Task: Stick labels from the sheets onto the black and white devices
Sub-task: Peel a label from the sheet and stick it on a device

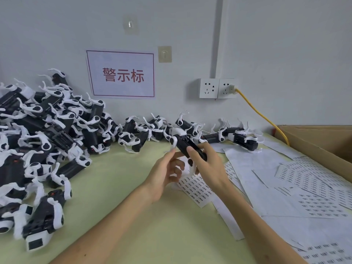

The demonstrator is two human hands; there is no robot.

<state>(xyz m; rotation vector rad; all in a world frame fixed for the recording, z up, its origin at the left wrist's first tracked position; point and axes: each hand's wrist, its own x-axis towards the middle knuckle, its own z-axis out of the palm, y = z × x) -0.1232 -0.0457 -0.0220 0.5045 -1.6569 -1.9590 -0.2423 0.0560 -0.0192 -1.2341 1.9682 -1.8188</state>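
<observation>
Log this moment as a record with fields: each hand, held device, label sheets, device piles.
right hand: grips one black and white device, held up
left hand: index finger and thumb reach to that device; label not discernible
label sheets: spread flat at right, some beneath the hands
device pile: heaped at left, more at the back
cardboard box: far right edge

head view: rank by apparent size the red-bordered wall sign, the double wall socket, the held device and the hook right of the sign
1. wall sign
2. double wall socket and held device: these look alike; the device is nearer the camera and partly covered, so they are not ranked
3. hook
</observation>
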